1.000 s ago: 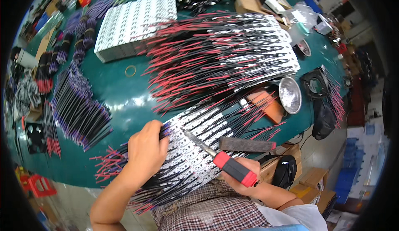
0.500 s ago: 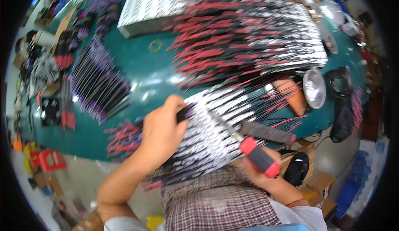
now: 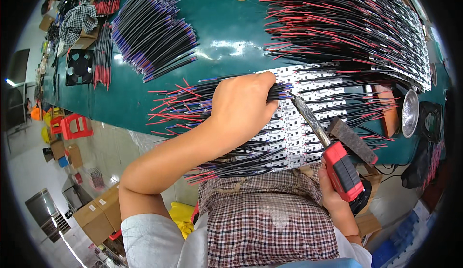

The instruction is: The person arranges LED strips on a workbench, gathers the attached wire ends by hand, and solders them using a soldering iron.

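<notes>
My left hand [image 3: 243, 106] is closed around a bunch of short black wires [image 3: 279, 90] with purple-blue ends, held over a white circuit board panel [image 3: 318, 85]. In my right hand [image 3: 333, 193] is a soldering iron [image 3: 343, 167] with a red and black handle. Its tip reaches the panel close to the wire ends under my left fingers; whether it touches a wire I cannot tell. Rows of black wires [image 3: 359, 113] with red ends stick out from both sides of the panel. Across its right side lies a dark grey bar [image 3: 354, 140] with a red end.
A second white panel [image 3: 410, 41] thick with red-tipped wires [image 3: 313, 22] lies at the far right. A pile of black and purple wires [image 3: 152, 32] sits far left on the green table [image 3: 217, 32]. At the right stand a metal bowl [image 3: 410, 113] and an orange-brown block [image 3: 387, 109].
The whole view has shifted, with the table things now elsewhere in the picture. My left hand still grips the wires, and the iron's tip is now nearer their ends.
</notes>
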A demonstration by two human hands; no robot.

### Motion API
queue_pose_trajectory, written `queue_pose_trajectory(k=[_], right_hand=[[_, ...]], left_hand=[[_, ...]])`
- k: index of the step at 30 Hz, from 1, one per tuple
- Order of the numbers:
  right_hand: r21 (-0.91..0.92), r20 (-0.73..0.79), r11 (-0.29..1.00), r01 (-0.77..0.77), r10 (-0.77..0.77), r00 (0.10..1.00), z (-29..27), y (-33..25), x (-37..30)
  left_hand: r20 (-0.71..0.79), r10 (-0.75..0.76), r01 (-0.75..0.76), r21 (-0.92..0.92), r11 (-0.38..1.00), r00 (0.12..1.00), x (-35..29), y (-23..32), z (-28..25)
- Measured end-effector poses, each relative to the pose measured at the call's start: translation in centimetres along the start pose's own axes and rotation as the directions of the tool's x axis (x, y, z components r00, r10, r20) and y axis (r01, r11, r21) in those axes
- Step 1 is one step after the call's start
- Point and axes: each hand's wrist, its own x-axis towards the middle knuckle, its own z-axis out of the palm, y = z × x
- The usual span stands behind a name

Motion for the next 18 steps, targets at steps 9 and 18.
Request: queue_pose_trajectory(k=[9,18], right_hand=[[-0.116,0.071,0.991,0.072,-0.064,0.995,-0.3,-2.0,1.5],[-0.149,0.083,0.98,0.128,-0.116,0.99,0.1,-2.0,2.0]], left_hand=[[0.022,-0.002,0.002,-0.005,1.0,1.0,0.0,0.0,0.6],[0.017,0.017,-0.017,0.009,1.0,1.0,0.1,0.2,0.6]])
